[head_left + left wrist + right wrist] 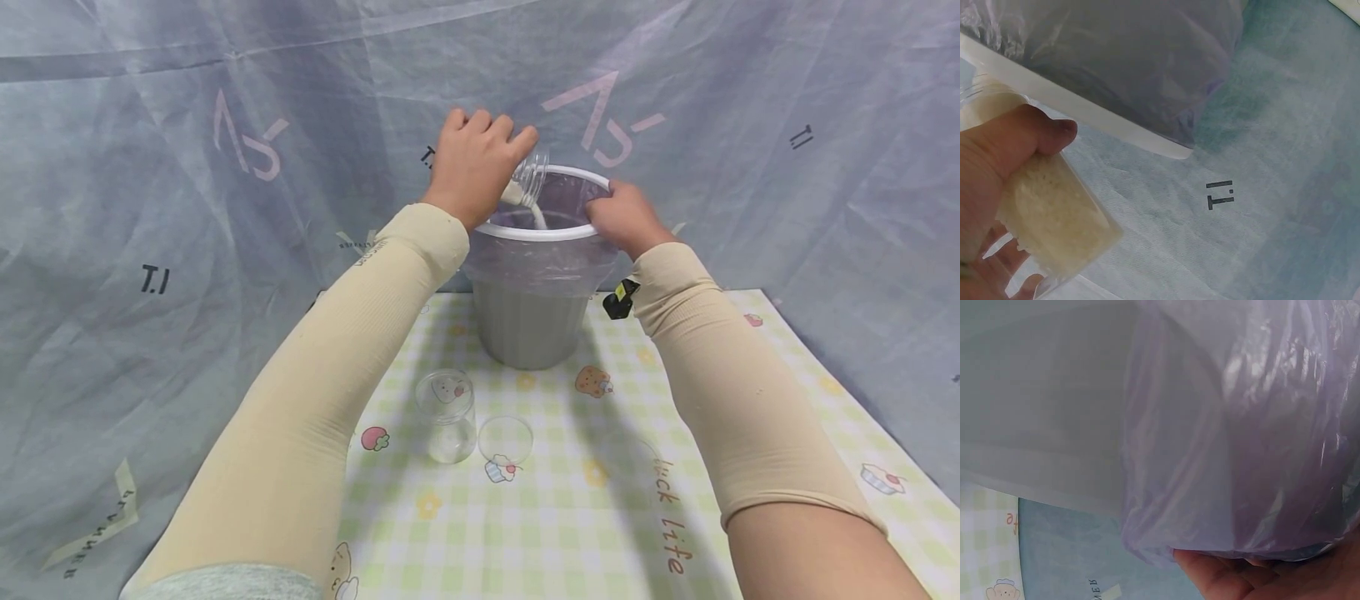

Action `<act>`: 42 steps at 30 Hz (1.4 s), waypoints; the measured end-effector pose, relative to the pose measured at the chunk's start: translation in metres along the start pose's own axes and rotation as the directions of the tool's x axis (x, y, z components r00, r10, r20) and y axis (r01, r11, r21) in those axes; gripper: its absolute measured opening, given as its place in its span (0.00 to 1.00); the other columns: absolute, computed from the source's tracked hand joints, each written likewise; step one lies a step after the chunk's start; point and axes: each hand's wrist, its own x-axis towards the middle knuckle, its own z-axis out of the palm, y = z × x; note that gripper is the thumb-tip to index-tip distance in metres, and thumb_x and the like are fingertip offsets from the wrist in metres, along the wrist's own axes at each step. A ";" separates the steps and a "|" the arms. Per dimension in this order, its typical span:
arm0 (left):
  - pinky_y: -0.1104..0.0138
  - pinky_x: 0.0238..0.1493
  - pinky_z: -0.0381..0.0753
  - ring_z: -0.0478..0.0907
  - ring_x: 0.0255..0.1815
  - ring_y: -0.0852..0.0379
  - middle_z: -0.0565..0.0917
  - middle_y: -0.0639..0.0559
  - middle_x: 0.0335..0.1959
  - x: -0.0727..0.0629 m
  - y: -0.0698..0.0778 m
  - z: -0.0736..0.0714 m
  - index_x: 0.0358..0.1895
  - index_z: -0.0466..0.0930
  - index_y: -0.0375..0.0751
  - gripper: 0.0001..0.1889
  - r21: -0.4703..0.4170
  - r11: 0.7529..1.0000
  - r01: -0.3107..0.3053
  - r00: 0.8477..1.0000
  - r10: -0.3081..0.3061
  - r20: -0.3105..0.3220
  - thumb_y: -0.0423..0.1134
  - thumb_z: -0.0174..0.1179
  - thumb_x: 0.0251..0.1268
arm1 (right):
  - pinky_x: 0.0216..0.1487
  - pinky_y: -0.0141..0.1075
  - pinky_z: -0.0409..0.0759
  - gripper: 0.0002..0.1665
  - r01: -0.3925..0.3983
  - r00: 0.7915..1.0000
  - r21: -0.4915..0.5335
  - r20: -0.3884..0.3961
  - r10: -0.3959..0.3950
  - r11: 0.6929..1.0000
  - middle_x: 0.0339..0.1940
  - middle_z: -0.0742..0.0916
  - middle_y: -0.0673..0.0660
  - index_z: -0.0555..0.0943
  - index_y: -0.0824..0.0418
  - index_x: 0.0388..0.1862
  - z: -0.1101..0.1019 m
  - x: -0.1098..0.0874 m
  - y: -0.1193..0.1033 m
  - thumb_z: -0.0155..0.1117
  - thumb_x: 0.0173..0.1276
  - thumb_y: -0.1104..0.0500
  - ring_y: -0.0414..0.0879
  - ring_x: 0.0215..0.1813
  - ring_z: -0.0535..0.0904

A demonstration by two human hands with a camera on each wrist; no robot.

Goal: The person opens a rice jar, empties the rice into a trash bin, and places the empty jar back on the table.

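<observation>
My left hand [480, 162] grips a clear plastic jar [534, 173] of rice, tipped mouth-down over a grey bin [528, 325]. A white stream of rice [538, 218] runs from its mouth into the bin. Up close in the left wrist view, rice [1060, 209] fills much of the jar, and the thumb lies across its side. A thin purple plastic bag [551, 265] lines the bin and folds down outside, under the white rim ring [551, 235]. My right hand [632, 218] holds that rim at the right; the right wrist view shows its fingers [1210, 572] against the bag.
Nearer me on the checked tablecloth [525, 533] stands another clear jar [450, 429], with a clear round lid [506, 440] beside it. A grey-blue fabric sheet [337, 167] hangs behind the table and at both sides.
</observation>
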 end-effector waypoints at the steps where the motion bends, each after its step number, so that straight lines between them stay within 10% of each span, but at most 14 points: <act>1: 0.53 0.59 0.71 0.79 0.57 0.44 0.83 0.48 0.53 0.000 0.000 0.000 0.65 0.73 0.55 0.25 0.002 1.000 -0.001 1.000 0.001 -0.002 0.26 0.55 0.71 | 0.63 0.50 0.75 0.37 0.001 1.000 -0.001 0.000 -0.001 1.000 0.68 0.77 0.68 0.62 0.67 0.79 0.000 0.000 0.000 0.47 0.74 0.55 0.59 0.61 0.74; 42: 0.54 0.58 0.69 0.78 0.52 0.45 0.83 0.49 0.50 0.003 -0.001 -0.005 0.59 0.76 0.53 0.21 0.041 0.999 -0.034 0.996 0.038 -0.080 0.24 0.51 0.72 | 0.57 0.48 0.75 0.35 0.016 1.000 0.004 -0.004 -0.016 1.000 0.65 0.78 0.68 0.64 0.68 0.77 0.002 0.003 0.001 0.47 0.73 0.56 0.58 0.57 0.74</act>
